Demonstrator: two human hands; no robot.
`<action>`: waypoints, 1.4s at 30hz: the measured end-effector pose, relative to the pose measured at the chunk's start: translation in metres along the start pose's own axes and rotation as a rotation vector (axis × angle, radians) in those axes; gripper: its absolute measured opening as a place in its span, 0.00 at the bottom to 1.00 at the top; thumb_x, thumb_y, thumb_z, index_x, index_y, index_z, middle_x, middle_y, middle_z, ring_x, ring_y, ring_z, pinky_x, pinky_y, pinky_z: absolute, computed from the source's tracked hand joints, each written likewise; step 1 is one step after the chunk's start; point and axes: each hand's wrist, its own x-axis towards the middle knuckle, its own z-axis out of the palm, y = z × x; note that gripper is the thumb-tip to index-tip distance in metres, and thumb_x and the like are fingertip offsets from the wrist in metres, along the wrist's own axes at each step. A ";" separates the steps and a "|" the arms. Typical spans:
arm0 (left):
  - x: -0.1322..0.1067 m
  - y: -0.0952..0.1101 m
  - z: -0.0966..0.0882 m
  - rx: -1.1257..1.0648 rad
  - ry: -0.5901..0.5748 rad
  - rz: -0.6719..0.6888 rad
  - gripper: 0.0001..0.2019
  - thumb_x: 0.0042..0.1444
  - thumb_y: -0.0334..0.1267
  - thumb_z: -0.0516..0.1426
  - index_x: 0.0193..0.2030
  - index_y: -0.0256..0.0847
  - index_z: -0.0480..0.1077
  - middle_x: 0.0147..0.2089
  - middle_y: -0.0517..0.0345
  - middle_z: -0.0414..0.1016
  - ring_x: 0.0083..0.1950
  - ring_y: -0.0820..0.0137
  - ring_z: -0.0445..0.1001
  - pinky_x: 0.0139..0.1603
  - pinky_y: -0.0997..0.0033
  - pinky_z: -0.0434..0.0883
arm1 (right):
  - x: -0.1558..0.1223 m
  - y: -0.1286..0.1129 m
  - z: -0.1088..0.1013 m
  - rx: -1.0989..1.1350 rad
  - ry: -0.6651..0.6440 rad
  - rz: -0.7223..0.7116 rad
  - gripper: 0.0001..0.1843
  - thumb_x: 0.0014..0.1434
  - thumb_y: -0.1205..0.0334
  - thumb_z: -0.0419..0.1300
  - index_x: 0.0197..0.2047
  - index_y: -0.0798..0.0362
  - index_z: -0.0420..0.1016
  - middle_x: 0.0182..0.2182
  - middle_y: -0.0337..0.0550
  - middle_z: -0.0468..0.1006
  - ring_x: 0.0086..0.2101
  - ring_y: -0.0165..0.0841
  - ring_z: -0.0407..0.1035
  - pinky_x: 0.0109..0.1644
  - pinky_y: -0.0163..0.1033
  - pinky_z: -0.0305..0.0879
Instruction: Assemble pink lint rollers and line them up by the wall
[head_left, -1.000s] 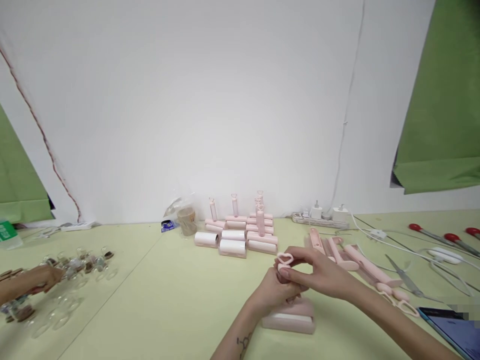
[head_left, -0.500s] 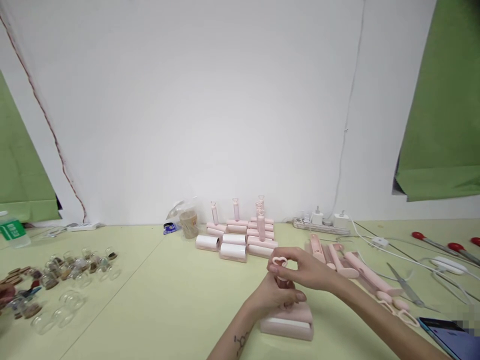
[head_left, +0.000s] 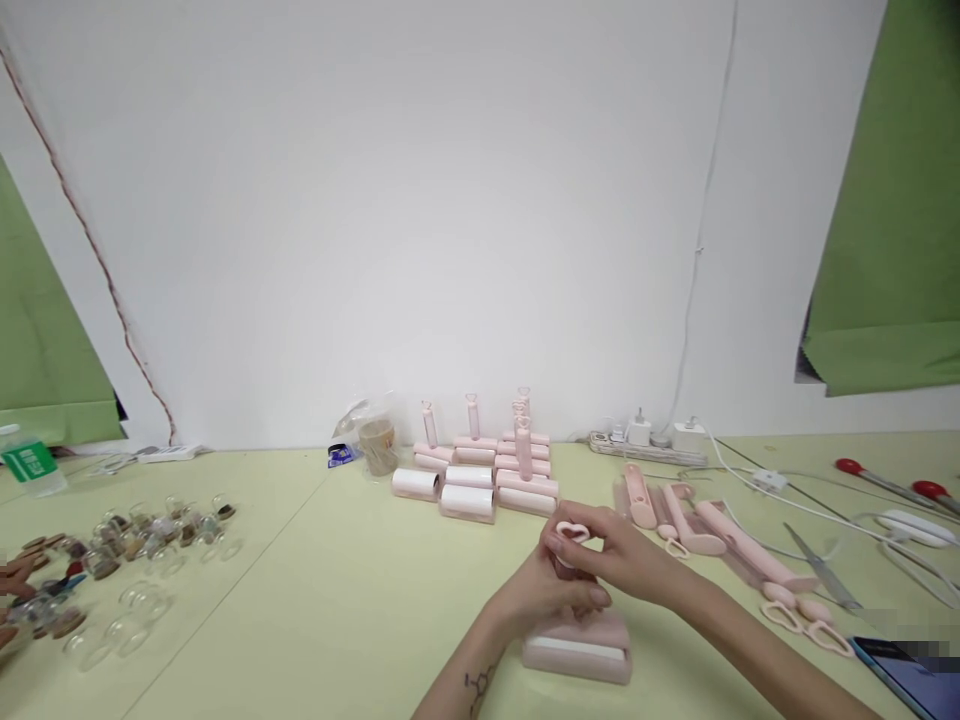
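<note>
A pink lint roller point(head_left: 577, 645) stands on the pale green table point(head_left: 360, 600) in front of me, its white roll inside a pink cover. My left hand point(head_left: 544, 593) is wrapped round its upright handle just above the cover. My right hand point(head_left: 615, 555) pinches the heart-shaped loop point(head_left: 574, 531) at the handle's top. Both hands are closed on the same roller.
Finished pink rollers point(head_left: 480, 475) are stacked at the back centre. Loose pink handles point(head_left: 705, 525) lie to the right, with scissors point(head_left: 825, 570), a power strip point(head_left: 645, 445), cables and a phone point(head_left: 911, 680). Small glass jars point(head_left: 127, 550) and another person's hand point(head_left: 15, 590) are at the left.
My hands stay on the roller handle with only a slight shift. At the left, the other person's hand has drawn back toward the frame edge. The camera has turned a little.
</note>
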 end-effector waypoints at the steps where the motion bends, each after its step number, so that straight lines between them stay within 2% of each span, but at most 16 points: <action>1: 0.000 0.001 0.000 -0.002 0.016 0.015 0.35 0.25 0.52 0.66 0.41 0.39 0.58 0.17 0.68 0.66 0.19 0.75 0.64 0.20 0.76 0.60 | 0.000 0.000 0.001 0.019 -0.008 0.034 0.12 0.58 0.55 0.50 0.31 0.52 0.70 0.26 0.37 0.73 0.23 0.28 0.67 0.25 0.32 0.63; 3: 0.000 0.000 0.004 -0.014 0.091 0.056 0.35 0.27 0.64 0.59 0.37 0.37 0.61 0.13 0.67 0.64 0.18 0.72 0.65 0.21 0.74 0.61 | 0.001 0.000 0.004 0.065 -0.018 0.104 0.11 0.57 0.56 0.49 0.33 0.51 0.69 0.27 0.37 0.73 0.17 0.25 0.64 0.18 0.31 0.60; 5: 0.002 -0.005 0.011 -0.033 0.212 0.094 0.35 0.32 0.72 0.49 0.30 0.37 0.62 0.09 0.68 0.58 0.14 0.75 0.60 0.18 0.75 0.57 | 0.002 0.000 0.008 0.103 0.022 0.102 0.08 0.55 0.58 0.52 0.35 0.51 0.70 0.32 0.38 0.74 0.20 0.26 0.66 0.22 0.32 0.64; 7: 0.003 -0.011 0.019 -0.050 0.333 0.103 0.34 0.33 0.74 0.43 0.23 0.39 0.59 0.08 0.70 0.51 0.10 0.80 0.50 0.14 0.77 0.49 | 0.004 0.000 0.011 0.122 0.068 0.071 0.07 0.52 0.62 0.53 0.33 0.51 0.71 0.33 0.38 0.75 0.26 0.29 0.69 0.30 0.34 0.66; 8: 0.004 -0.014 0.023 -0.054 0.384 0.097 0.33 0.33 0.74 0.44 0.21 0.40 0.57 0.08 0.71 0.48 0.10 0.82 0.45 0.13 0.77 0.45 | 0.005 0.000 0.013 0.136 0.073 0.077 0.06 0.51 0.62 0.53 0.32 0.52 0.71 0.31 0.38 0.75 0.27 0.30 0.70 0.30 0.34 0.67; 12: 0.007 -0.017 0.032 -0.067 0.505 0.055 0.30 0.34 0.72 0.46 0.19 0.42 0.54 0.08 0.73 0.44 0.10 0.83 0.39 0.13 0.76 0.38 | 0.008 0.000 0.014 0.173 0.037 0.165 0.07 0.50 0.63 0.52 0.26 0.54 0.69 0.27 0.39 0.77 0.20 0.29 0.69 0.19 0.31 0.64; 16: 0.008 -0.012 0.031 -0.054 0.531 0.022 0.30 0.28 0.71 0.51 0.20 0.43 0.53 0.08 0.74 0.45 0.10 0.83 0.40 0.12 0.75 0.37 | 0.008 -0.001 0.012 0.181 0.041 0.204 0.06 0.50 0.65 0.51 0.23 0.52 0.62 0.30 0.39 0.78 0.23 0.29 0.70 0.18 0.29 0.62; 18: 0.008 -0.010 0.031 -0.051 0.533 0.012 0.30 0.29 0.71 0.50 0.19 0.43 0.53 0.07 0.73 0.44 0.10 0.83 0.40 0.12 0.75 0.37 | 0.008 -0.002 0.013 0.175 0.053 0.215 0.06 0.50 0.65 0.51 0.23 0.52 0.60 0.30 0.39 0.78 0.24 0.30 0.71 0.17 0.29 0.61; 21: 0.005 -0.009 0.033 -0.057 0.523 0.007 0.29 0.32 0.71 0.48 0.19 0.43 0.53 0.08 0.73 0.45 0.10 0.83 0.40 0.12 0.75 0.37 | 0.008 -0.005 0.013 0.162 0.044 0.215 0.07 0.52 0.60 0.52 0.25 0.52 0.63 0.30 0.40 0.77 0.22 0.29 0.69 0.17 0.30 0.61; 25: 0.001 -0.012 0.033 -0.068 0.516 0.017 0.32 0.26 0.73 0.48 0.20 0.44 0.52 0.08 0.74 0.45 0.10 0.82 0.40 0.13 0.75 0.37 | 0.012 -0.010 0.012 0.130 -0.016 0.193 0.12 0.53 0.55 0.54 0.25 0.53 0.68 0.30 0.41 0.76 0.26 0.31 0.70 0.20 0.30 0.62; 28: 0.002 -0.016 0.032 -0.073 0.514 0.006 0.34 0.22 0.75 0.47 0.22 0.44 0.52 0.08 0.74 0.45 0.10 0.82 0.40 0.13 0.75 0.37 | 0.013 -0.014 0.010 0.159 -0.090 0.183 0.11 0.56 0.58 0.51 0.41 0.48 0.69 0.38 0.43 0.74 0.38 0.36 0.70 0.24 0.31 0.64; 31: 0.004 -0.019 0.030 -0.071 0.533 -0.019 0.35 0.23 0.76 0.45 0.23 0.44 0.54 0.08 0.74 0.45 0.11 0.81 0.40 0.13 0.75 0.38 | 0.011 -0.015 0.010 0.238 -0.175 0.179 0.22 0.56 0.64 0.47 0.54 0.40 0.58 0.48 0.43 0.68 0.48 0.36 0.63 0.31 0.31 0.66; 33: 0.006 -0.021 0.030 -0.064 0.558 -0.029 0.34 0.25 0.76 0.44 0.23 0.44 0.54 0.08 0.73 0.45 0.11 0.81 0.40 0.13 0.75 0.39 | 0.010 -0.013 0.010 0.239 -0.205 0.262 0.23 0.55 0.65 0.47 0.54 0.39 0.60 0.49 0.43 0.67 0.44 0.36 0.67 0.29 0.31 0.65; 36: 0.007 -0.022 0.031 -0.065 0.577 -0.040 0.34 0.24 0.76 0.44 0.21 0.44 0.54 0.07 0.73 0.43 0.11 0.80 0.40 0.14 0.74 0.38 | 0.008 -0.011 0.011 0.198 -0.220 0.387 0.21 0.52 0.64 0.48 0.49 0.39 0.66 0.45 0.41 0.71 0.27 0.30 0.70 0.22 0.30 0.62; 38: 0.006 -0.021 0.032 -0.082 0.572 -0.040 0.33 0.25 0.76 0.44 0.19 0.45 0.53 0.07 0.72 0.42 0.11 0.80 0.40 0.14 0.73 0.38 | 0.009 -0.010 0.012 0.191 -0.229 0.376 0.19 0.51 0.66 0.48 0.45 0.40 0.69 0.41 0.38 0.72 0.23 0.26 0.67 0.20 0.28 0.60; 42: 0.003 -0.020 0.030 -0.104 0.544 -0.032 0.31 0.28 0.74 0.46 0.16 0.45 0.50 0.07 0.72 0.41 0.11 0.81 0.40 0.14 0.73 0.38 | 0.012 -0.008 0.019 0.237 -0.191 0.290 0.14 0.51 0.65 0.48 0.38 0.45 0.70 0.35 0.36 0.74 0.23 0.25 0.65 0.18 0.26 0.57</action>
